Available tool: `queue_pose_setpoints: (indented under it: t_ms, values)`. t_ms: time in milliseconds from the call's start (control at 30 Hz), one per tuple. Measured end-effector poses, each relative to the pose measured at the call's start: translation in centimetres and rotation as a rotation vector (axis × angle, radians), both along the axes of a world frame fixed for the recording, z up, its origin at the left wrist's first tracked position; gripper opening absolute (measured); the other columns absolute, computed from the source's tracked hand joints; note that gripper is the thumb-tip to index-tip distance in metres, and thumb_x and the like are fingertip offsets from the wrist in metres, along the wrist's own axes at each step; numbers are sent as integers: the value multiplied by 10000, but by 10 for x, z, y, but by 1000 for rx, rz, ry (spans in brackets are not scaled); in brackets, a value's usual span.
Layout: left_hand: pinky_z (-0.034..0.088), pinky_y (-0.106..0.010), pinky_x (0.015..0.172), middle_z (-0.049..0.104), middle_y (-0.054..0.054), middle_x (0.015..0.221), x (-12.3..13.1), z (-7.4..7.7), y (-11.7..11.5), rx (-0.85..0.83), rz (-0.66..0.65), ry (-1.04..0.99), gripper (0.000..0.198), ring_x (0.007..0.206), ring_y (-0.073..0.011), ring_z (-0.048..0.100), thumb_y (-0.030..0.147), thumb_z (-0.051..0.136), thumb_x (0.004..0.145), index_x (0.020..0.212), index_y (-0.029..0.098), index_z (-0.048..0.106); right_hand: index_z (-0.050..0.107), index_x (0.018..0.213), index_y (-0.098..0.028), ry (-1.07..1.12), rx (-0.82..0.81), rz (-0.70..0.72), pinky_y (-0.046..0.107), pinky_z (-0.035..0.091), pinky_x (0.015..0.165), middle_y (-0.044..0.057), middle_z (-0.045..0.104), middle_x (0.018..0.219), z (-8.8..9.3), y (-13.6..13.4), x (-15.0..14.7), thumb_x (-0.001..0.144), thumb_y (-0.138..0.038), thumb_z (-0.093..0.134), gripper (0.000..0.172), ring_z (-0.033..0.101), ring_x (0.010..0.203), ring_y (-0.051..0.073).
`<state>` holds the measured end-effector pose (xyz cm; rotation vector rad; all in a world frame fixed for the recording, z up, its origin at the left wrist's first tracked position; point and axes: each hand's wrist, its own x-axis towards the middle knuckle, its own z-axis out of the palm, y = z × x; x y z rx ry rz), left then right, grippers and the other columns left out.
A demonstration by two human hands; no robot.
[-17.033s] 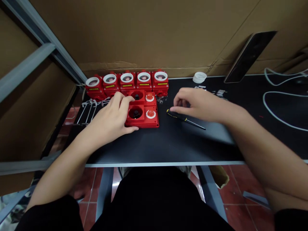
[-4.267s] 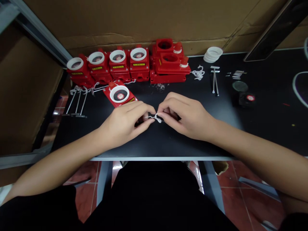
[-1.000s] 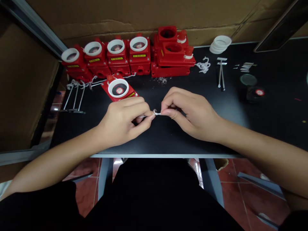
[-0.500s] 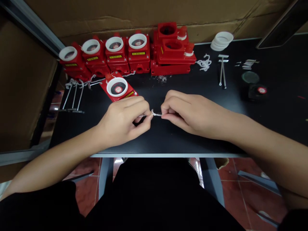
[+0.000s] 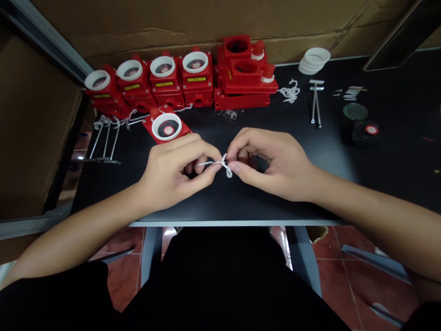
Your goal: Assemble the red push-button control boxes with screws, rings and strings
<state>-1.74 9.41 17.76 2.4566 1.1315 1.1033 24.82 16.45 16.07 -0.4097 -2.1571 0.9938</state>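
A white cord [image 5: 209, 162] with a small knot and a loop at its end is pinched between the thumb and forefinger of my left hand [image 5: 182, 168]. My right hand [image 5: 268, 161] is just right of the knot, its thumb and forefinger parted around the cord's end. The thumb tip is close to the loop; whether it touches cannot be made out. Behind my left hand lies a red housing [image 5: 177, 118] with a white ring [image 5: 154, 126] around a dark round face, its front partly hidden by the fingers.
Along the back stand several red boxes [image 5: 172, 94] with white rings, beside stacked red covers [image 5: 248, 82]. Metal T-shaped rods [image 5: 315, 105], a bundled white cord [image 5: 290, 92], white rings [image 5: 312, 64], small pins [image 5: 353, 93] and a clear disc [image 5: 354, 111] lie to the right. More rods [image 5: 106, 142] are left.
My right thumb and forefinger have parted from their pinch on the cord. The cord's end, which was stretched between the hands, now hangs slack as a loop.
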Motion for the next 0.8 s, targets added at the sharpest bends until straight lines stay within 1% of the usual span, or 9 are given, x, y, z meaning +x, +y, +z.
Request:
queue_pose_setpoints:
  t_ms: [100,167,333,433,533,600,700,800]
  values:
    - [453,-270,599,672,44,824,0,0,0,-8,-2,-9,74,636,-118,598,166,832,1127,1113,239,827,758,1092,-203,61,-9,1,242,591,636,2,774,968,-2,-2,-3,1106,-188,825,70,704,704,103]
    - [459,-273,603,701,35,840,1,0,0,-19,-8,-5,75,646,-121,614,169,830,1131,1100,236,824,771,1092,-201,83,39,-5,240,617,659,16,793,1000,-2,-3,-4,1115,-177,826,64,724,729,105]
    - [484,-285,624,727,20,852,1,0,-1,-14,-20,16,127,675,-138,652,168,812,1141,1033,233,803,796,1139,-203,63,215,-22,237,608,671,23,813,1044,-2,-4,-2,1150,-160,817,49,704,760,98]
    - [480,-291,626,722,24,847,1,1,-2,-11,-15,36,145,655,-135,630,172,803,1149,1016,230,792,786,1159,-208,54,284,-34,251,600,672,29,817,1067,-2,-5,-1,1148,-134,803,76,704,774,106]
    - [468,-294,616,710,34,831,1,1,-4,7,-6,51,147,616,-125,587,171,796,1154,1019,230,793,755,1132,-218,44,334,-45,266,592,668,29,810,1065,-2,-6,-1,1128,-97,781,124,704,779,117]
    - [460,-298,604,707,39,820,2,2,-6,21,0,64,156,599,-122,571,159,783,1156,1021,237,795,734,1101,-224,32,322,-53,264,592,657,21,789,1027,-1,-8,-3,1109,-84,768,144,705,771,121]
    - [455,-312,587,706,38,803,3,2,-7,30,9,81,177,599,-133,580,158,761,1160,1015,256,792,721,1065,-220,21,258,-43,242,582,612,9,759,974,0,-10,-5,1078,-86,769,143,691,719,111]
    - [441,-316,584,672,43,776,4,2,-8,48,12,91,202,606,-137,576,150,757,1155,982,254,769,714,1044,-219,19,215,-33,227,566,578,5,750,957,0,-11,-6,1064,-92,766,139,680,687,103]
